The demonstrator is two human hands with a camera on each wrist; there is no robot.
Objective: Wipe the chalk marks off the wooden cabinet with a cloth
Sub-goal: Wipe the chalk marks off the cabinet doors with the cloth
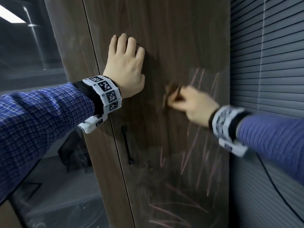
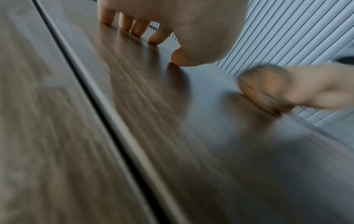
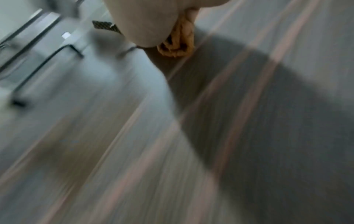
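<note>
The right hand (image 1: 194, 104) clutched a crumpled brown cloth (image 1: 171, 92); pink chalk marks (image 1: 197, 145) ran long toward six o'clock; the left hand (image 1: 125, 66) pressed flat on the dark wooden cabinet door (image 1: 172, 38).

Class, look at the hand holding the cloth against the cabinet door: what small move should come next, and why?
Probably sweep the crumpled brown cloth, gripped by the right hand, right and down across the dark wooden cabinet door. Pink chalk marks remain there, while the left hand rests flat above.
</note>
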